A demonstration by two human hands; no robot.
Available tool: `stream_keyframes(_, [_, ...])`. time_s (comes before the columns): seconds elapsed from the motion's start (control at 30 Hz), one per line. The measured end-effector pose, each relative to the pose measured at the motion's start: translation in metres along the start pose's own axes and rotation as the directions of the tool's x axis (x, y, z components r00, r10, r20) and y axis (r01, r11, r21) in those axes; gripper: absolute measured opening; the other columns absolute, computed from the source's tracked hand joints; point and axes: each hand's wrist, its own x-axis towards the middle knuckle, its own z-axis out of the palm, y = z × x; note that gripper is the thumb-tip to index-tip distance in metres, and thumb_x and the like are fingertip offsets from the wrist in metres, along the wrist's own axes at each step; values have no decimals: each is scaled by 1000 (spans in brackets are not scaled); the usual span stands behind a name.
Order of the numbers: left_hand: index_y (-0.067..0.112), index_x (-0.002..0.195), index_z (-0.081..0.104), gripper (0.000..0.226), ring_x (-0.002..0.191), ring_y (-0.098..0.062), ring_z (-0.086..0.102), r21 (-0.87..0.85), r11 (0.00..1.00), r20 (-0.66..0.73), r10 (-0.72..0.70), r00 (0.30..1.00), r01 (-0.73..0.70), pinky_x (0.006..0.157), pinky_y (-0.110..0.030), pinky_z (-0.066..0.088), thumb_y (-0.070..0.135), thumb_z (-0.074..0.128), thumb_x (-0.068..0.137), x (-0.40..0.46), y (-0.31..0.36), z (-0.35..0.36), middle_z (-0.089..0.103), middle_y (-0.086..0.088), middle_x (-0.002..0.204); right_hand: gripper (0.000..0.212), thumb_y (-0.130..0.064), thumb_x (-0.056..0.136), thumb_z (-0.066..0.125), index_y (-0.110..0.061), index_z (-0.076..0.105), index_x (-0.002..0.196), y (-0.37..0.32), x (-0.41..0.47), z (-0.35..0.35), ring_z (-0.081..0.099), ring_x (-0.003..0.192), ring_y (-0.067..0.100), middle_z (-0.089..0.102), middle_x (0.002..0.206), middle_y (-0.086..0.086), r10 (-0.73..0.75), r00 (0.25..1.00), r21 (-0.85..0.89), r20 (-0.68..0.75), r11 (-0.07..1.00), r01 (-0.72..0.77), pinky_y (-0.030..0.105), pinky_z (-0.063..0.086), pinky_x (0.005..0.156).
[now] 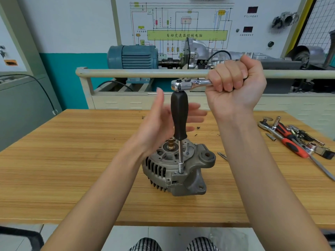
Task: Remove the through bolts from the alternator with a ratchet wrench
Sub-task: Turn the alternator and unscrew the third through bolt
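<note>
A grey alternator [188, 174] stands on the wooden table [72, 160], its shaft end up. A black-handled extension driver [179, 116] rises upright from it, its socket [181, 167] seated on a through bolt at the housing's rim. On top of the driver sits the chrome ratchet wrench [192, 83], lying level and pointing right. My right hand [233, 84] is closed around the ratchet's handle. My left hand [161, 124] is open, fingers spread, just behind and left of the black handle, not gripping it. A second loosened bolt [187, 148] sticks up near the shaft.
Spare tools lie at the table's right: another ratchet [270, 128], red-handled screwdrivers [290, 140], sockets and bits. A thin metal tool [222, 156] lies right of the alternator. Behind the table stand a railing [136, 73], a blue motor [132, 57] and a wiring-diagram board.
</note>
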Motion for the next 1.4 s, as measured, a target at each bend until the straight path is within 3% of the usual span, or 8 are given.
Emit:
stream_keyframes(0.1, [3, 101, 61, 56, 82, -26, 64, -94, 988, 101, 135, 986, -125, 73, -34, 54, 52, 69, 77, -1, 18, 12, 66, -12, 93, 42, -11, 79, 38, -15, 31, 38, 2, 1, -1, 10, 36, 9, 23, 31, -3, 78, 997, 89, 4, 993, -78, 19, 15, 35])
stream_keyframes(0.17, [8, 77, 58, 21, 55, -19, 55, -35, 988, 79, 155, 985, -152, 53, -26, 47, 26, 69, 76, 0, 22, 19, 56, -6, 65, 43, -11, 80, 37, -14, 30, 38, 3, 0, -1, 8, 38, 9, 23, 30, -3, 98, 995, 109, 8, 989, -99, 20, 15, 34])
stream_keyframes(0.27, [16, 50, 36, 41, 31, -8, 26, -141, 989, 16, 40, 999, -38, 36, -15, 23, 20, 55, 86, 3, 25, 27, 29, 4, 40, 43, -12, 81, 36, -15, 30, 38, 3, -5, 5, 8, 39, 9, 23, 31, -4, 56, 998, 61, 4, 997, -56, 20, 15, 36])
stream_keyframes(0.6, [25, 38, 33, 60, 31, -8, 16, -8, 999, -315, 40, 948, -45, 38, -12, 17, 3, 50, 91, 9, 21, 47, 26, 8, 38, 34, -2, 87, 31, -22, 34, 60, 29, -51, 20, 22, 35, 6, 29, 38, -7, -457, 776, -369, 434, 696, 616, 23, 17, 43])
stream_keyframes(0.83, [18, 50, 49, 32, 40, -15, 40, 18, 996, -11, 82, 997, -82, 45, -22, 37, 7, 65, 75, 9, 27, 29, 42, 2, 45, 46, -13, 84, 37, -18, 36, 38, -7, -25, 7, 15, 34, 9, 24, 33, -7, -132, 981, -175, 143, 972, 157, 20, 20, 37])
stream_keyframes(1.0, [20, 45, 38, 44, 28, -6, 27, -125, 992, 190, -5, 982, 30, 35, -14, 25, 19, 62, 81, 11, 26, 29, 30, 7, 36, 48, -13, 84, 37, -13, 29, 36, 0, 9, -11, 8, 39, 7, 13, 37, -6, 205, 968, 117, -142, 975, -189, 21, 12, 37])
stream_keyframes(1.2, [24, 44, 31, 47, 29, -6, 17, -87, 996, 4, 12, 1000, -12, 36, -12, 17, 15, 53, 84, 11, 24, 33, 23, 8, 37, 46, -12, 82, 37, -15, 31, 37, -2, 0, -4, 9, 37, 8, 16, 35, -7, 99, 992, 77, -73, 993, -94, 21, 16, 35])
stream_keyframes(1.4, [25, 39, 35, 60, 31, -8, 17, 3, 997, -287, 69, 955, -71, 37, -12, 18, 1, 52, 91, 9, 19, 43, 25, 8, 38, 49, -9, 90, 32, -19, 37, 43, 12, -47, 15, 21, 35, 8, 28, 36, -7, -279, 912, -302, 300, 879, 369, 24, 20, 41])
